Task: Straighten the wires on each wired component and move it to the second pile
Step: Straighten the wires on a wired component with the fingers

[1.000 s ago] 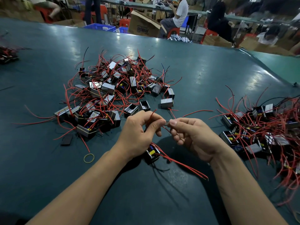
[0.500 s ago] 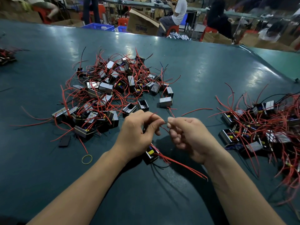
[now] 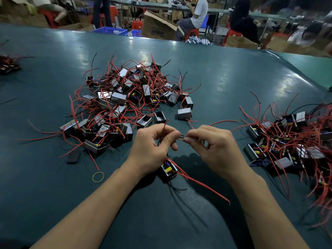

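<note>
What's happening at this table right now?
A person is working on one wired component that hangs below the left hand. Both the left hand and the right hand pinch its red wire between them. A tangled pile lies on the green table ahead; a second pile lies to the right.

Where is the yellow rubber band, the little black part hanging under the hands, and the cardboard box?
rubber band (image 3: 98, 177), head view, on its yellow ring.
wired component (image 3: 168, 170), head view, on its yellow-marked face.
cardboard box (image 3: 158, 28), head view, on its printed side.
</note>
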